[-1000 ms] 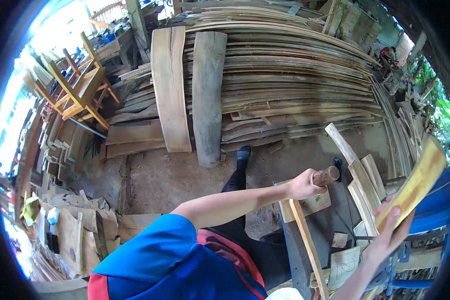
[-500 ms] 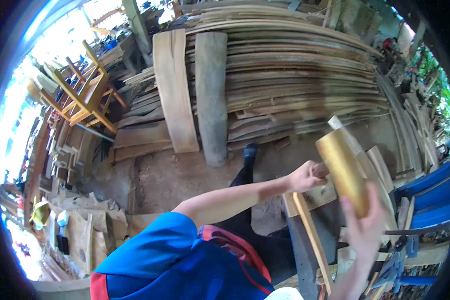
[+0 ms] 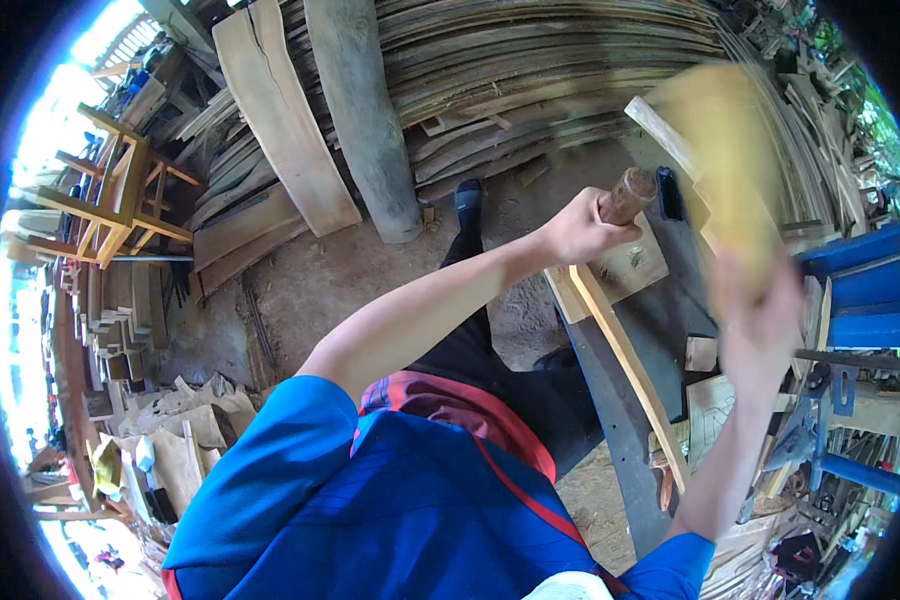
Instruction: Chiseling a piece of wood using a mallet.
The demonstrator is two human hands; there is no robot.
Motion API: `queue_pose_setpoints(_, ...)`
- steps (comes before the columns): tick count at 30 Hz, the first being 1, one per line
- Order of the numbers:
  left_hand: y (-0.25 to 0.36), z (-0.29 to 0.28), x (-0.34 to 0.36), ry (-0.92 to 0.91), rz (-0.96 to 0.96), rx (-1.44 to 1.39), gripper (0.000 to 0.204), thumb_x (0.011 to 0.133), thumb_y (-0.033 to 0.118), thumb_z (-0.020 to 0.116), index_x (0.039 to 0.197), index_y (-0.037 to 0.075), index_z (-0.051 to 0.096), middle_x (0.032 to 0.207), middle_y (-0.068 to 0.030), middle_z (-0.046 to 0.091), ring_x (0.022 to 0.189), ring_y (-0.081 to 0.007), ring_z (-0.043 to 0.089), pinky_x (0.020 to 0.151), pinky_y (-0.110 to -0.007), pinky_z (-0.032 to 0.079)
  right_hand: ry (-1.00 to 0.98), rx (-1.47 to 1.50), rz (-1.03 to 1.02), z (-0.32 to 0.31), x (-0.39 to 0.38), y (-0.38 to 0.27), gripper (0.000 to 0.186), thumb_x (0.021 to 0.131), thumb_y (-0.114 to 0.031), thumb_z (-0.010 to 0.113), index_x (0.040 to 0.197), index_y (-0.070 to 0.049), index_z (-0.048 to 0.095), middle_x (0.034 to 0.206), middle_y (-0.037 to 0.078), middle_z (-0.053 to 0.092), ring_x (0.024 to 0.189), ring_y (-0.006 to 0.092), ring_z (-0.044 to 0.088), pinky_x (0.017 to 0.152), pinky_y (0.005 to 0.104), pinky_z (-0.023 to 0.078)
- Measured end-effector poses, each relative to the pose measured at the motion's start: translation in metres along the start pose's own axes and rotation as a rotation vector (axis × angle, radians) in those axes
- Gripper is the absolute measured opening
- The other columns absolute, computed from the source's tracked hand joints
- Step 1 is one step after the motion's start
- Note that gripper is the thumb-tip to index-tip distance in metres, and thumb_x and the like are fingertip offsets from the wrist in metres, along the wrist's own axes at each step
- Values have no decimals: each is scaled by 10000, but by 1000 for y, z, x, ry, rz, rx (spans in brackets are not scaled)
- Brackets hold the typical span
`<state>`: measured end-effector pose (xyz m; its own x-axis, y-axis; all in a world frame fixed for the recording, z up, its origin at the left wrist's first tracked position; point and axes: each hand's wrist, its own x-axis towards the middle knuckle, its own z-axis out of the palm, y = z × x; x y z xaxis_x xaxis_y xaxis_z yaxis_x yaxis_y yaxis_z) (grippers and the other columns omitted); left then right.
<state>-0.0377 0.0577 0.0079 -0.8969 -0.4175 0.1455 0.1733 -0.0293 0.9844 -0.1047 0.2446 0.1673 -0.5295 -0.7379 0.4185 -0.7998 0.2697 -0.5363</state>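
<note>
My left hand (image 3: 576, 228) is wrapped round the brown wooden handle (image 3: 628, 194) of what looks like a chisel; its blade is hidden below the fist. A pale board (image 3: 634, 262) lies under that hand on a dark workbench (image 3: 620, 425). My right hand (image 3: 760, 305) grips a yellowish wooden mallet (image 3: 732, 150), raised to the right of the chisel handle. The mallet and that hand are smeared by motion. A narrow wooden strip (image 3: 625, 370) runs along the bench toward me from beneath my left hand.
Long planks (image 3: 540, 75) are stacked beyond the bench, with two wide boards (image 3: 285, 120) leaning on them. A wooden chair (image 3: 120, 195) lies tipped at the left. Blue metalwork (image 3: 870, 290) stands at the right. On the bench rests a small black object (image 3: 669, 193).
The mallet has swung up and away from the chisel handle in my right hand. My left hand keeps its hold on the chisel. The whole view has shifted and turned.
</note>
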Motion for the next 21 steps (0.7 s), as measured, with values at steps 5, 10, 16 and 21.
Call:
queue_pose_setpoints(5,11,-6,-3,-22,-31,36,310,797,138,689,647,71,427,619,72,393,595,-46,372,523,-289,312,61,185,-29,-23,6,2,440,919,-342,641,1164,21,596,995,148,681,843,214,638,765,336,501)
queue_pose_setpoints(10,-6,-3,7,-23,33,-27,309,802,137,688,644,74,430,623,74,399,598,-45,372,524,-283,313,-188,-83,-101,7,-3,-6,427,897,-331,666,1151,2,576,955,152,681,712,232,641,652,361,515)
queue_pose_setpoints(16,7,-5,6,-37,-20,154,322,815,162,693,632,42,456,594,60,424,568,-50,389,495,-303,312,341,443,-32,-16,-4,-3,442,927,-291,634,1238,12,551,1044,152,657,863,231,638,752,331,506)
queue_pose_setpoints(21,-8,-7,12,7,69,-70,325,807,180,691,626,66,446,606,59,439,581,-48,399,511,-289,321,-157,7,39,-5,4,-13,405,897,-298,673,1176,-18,584,950,89,665,807,209,626,735,323,488)
